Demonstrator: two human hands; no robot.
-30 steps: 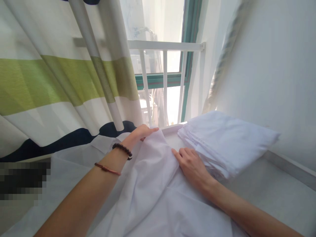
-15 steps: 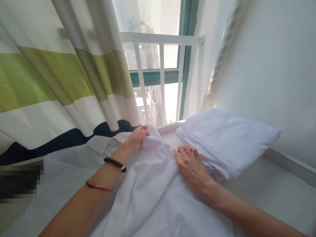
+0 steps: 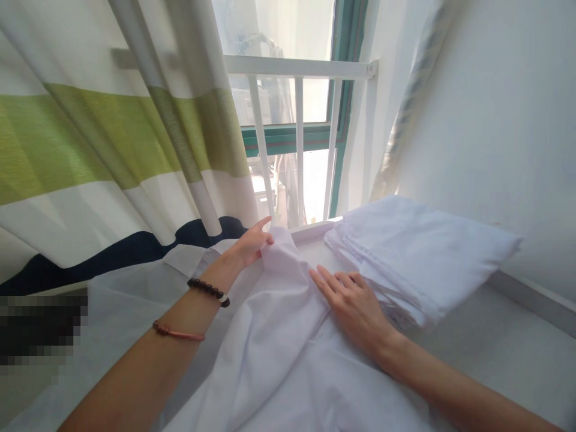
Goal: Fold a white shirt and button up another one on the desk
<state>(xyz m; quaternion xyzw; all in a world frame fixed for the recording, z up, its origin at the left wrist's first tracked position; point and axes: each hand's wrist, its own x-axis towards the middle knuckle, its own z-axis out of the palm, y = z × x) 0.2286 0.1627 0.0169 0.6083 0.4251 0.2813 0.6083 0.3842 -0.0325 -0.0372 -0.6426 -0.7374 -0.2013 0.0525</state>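
Observation:
A white shirt-like garment (image 3: 270, 324) with a collar-like flap lies spread and creased in front of me. At its far end is my left hand (image 3: 252, 241), index finger stretched out and apart from the thumb side, touching the raised edge of the cloth. The lower fingers are partly hidden. My right hand (image 3: 353, 300) rests flat on the garment's right side with its fingers extended. Just beyond the right hand, a folded stack of white cloth (image 3: 423, 252) sits on the pale surface.
Striped curtains (image 3: 117, 138) in white, green and dark blue hang at the left. White railing bars (image 3: 299, 144) stand before a green-framed window (image 3: 346, 114). A white wall (image 3: 504, 120) rises on the right above the light ledge (image 3: 508, 354).
My left index finger has straightened away from the cloth it was pinching. The right hand's fingers have gone from curled to flatter. The view has shifted slightly; the folded stack stays put.

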